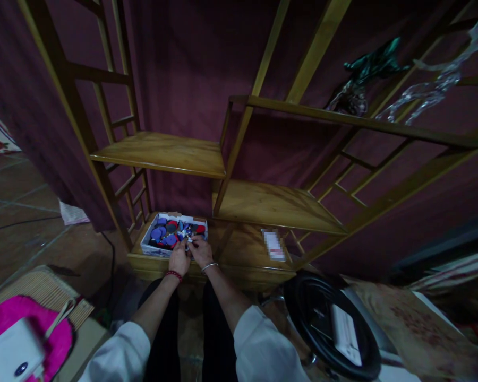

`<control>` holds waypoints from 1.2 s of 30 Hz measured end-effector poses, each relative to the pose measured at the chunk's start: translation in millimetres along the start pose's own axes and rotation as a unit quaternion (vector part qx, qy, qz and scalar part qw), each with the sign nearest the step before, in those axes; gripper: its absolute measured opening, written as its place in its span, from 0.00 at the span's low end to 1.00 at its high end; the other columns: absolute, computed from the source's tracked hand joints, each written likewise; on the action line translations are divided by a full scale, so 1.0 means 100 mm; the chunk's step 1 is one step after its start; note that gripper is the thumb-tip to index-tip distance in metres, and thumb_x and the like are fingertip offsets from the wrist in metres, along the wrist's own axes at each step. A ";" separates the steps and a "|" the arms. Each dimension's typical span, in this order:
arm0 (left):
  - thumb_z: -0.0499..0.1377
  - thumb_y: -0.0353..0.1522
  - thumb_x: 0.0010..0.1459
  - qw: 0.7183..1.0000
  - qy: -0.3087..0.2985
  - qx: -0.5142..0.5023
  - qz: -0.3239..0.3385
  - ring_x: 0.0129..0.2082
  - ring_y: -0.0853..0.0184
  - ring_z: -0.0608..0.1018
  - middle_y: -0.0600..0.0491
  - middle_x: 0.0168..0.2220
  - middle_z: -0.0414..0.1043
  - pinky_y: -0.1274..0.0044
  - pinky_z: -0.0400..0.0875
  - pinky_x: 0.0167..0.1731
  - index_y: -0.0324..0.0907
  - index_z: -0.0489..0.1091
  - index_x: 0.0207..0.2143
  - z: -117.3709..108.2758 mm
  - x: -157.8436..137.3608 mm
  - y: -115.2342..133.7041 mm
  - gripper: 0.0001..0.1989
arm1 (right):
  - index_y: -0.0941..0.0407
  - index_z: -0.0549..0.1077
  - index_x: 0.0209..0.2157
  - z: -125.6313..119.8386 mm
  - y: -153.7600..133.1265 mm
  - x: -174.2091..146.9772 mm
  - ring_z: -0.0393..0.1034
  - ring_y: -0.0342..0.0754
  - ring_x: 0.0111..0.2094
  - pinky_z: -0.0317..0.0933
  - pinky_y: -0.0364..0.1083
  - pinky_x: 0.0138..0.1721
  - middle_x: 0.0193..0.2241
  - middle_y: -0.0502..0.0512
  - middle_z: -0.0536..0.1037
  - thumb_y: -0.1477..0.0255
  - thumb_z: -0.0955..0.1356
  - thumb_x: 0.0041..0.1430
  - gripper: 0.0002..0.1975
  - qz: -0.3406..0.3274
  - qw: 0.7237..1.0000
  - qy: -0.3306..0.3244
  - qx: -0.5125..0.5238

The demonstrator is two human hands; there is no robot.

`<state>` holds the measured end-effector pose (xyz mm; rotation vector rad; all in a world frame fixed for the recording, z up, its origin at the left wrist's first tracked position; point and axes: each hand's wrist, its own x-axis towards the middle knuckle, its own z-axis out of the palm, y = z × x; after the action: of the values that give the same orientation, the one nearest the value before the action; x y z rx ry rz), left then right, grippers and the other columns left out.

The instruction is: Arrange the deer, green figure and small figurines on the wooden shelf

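On the lowest shelf stands an open cardboard box (154, 248) filled with blue, red and dark round pieces (158, 233). Both of my hands meet over its front right corner. My left hand (180, 257), a red bead bracelet at its wrist, has its fingers closed near a small whitish piece (189, 240). My right hand (201, 251), with a silver bangle, pinches at that same small piece from the other side. Its exact kind is too small to make out.
A wooden shelf unit (163, 151) rises in front, with glass figurines (430, 87) at upper right. A white packet (273, 245) lies right on the low shelf. A round black stool (295, 297) stands at right; a pink cushion (59, 339) with a white device (16, 350) lies at left.
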<state>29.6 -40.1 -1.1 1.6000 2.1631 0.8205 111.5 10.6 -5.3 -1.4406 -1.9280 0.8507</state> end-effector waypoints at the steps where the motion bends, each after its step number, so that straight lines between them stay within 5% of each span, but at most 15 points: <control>1: 0.49 0.25 0.51 1.000 0.007 -0.005 0.002 0.48 0.63 0.67 0.43 0.48 0.64 0.74 0.62 0.45 0.38 0.56 0.51 0.01 0.00 -0.01 0.23 | 0.54 0.70 0.32 0.00 0.00 0.00 0.71 0.41 0.31 0.62 0.40 0.34 0.28 0.47 0.77 0.68 0.62 0.50 0.09 0.000 1.000 0.001 0.000; 17: 0.49 0.27 0.52 0.999 -0.018 -0.012 0.035 0.47 0.63 0.69 0.42 0.47 0.65 0.74 0.63 0.44 0.37 0.56 0.52 0.07 0.12 -0.11 0.23 | 0.55 0.69 0.32 -0.02 0.03 0.11 0.70 0.42 0.34 0.61 0.40 0.36 0.31 0.50 0.75 0.70 0.64 0.50 0.07 0.011 1.000 -0.026 0.003; 28: 0.47 0.24 0.52 0.996 0.072 -0.046 0.017 0.46 0.65 0.70 0.43 0.45 0.68 0.75 0.62 0.46 0.34 0.59 0.49 0.11 0.26 -0.15 0.20 | 0.55 0.70 0.33 0.00 -0.08 0.23 0.68 0.43 0.33 0.59 0.40 0.35 0.31 0.52 0.75 0.60 0.56 0.57 0.17 0.009 0.996 -0.072 -0.042; 36: 0.47 0.21 0.50 0.995 0.067 -0.070 -0.020 0.45 0.64 0.71 0.42 0.44 0.69 0.74 0.64 0.45 0.34 0.60 0.49 0.07 0.35 -0.16 0.21 | 0.55 0.70 0.37 0.09 0.04 0.36 0.68 0.42 0.37 0.58 0.38 0.38 0.35 0.52 0.75 0.74 0.58 0.56 0.12 0.024 0.992 -0.067 -0.103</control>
<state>10.7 -8.8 -13.6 1.4662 2.1669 1.0699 97.6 45.2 -11.2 -1.5920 -2.1416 0.8067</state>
